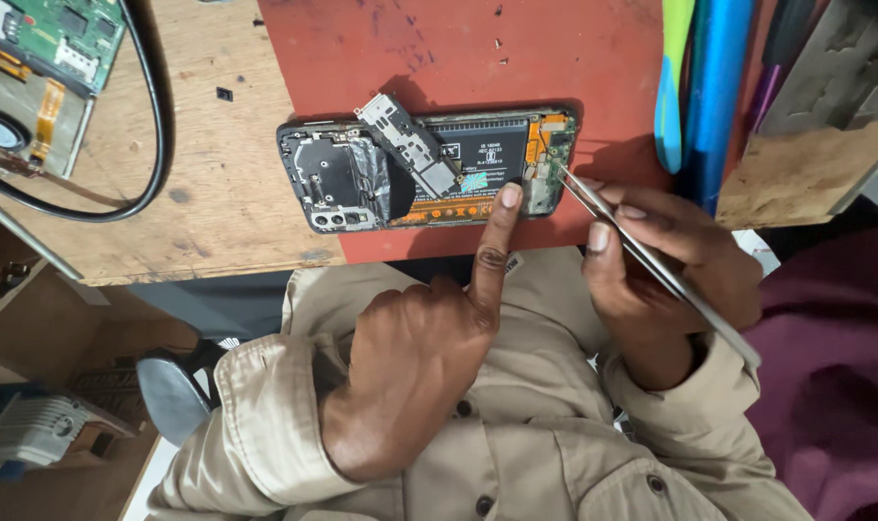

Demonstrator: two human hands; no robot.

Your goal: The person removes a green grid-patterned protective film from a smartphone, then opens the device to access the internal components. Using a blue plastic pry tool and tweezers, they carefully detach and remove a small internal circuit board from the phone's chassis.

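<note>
An opened smartphone [362, 178] lies back-up on a red mat [458, 48], showing its black battery, orange flex cables and a loose silver metal shield [410, 145] lying across it. My left hand [429, 328] presses its index fingertip on the phone's near edge by the battery. My right hand [670, 260] holds metal tweezers [641, 253], whose tips touch the small green board at the phone's right end.
A wooden bench top [217, 193] carries the mat. At far left lie another green circuit board [58, 34] and a black cable [154, 116]. Blue and green tools [699, 87] and a wooden block [805, 174] stand at right. A small black part [224, 94] lies on the wood.
</note>
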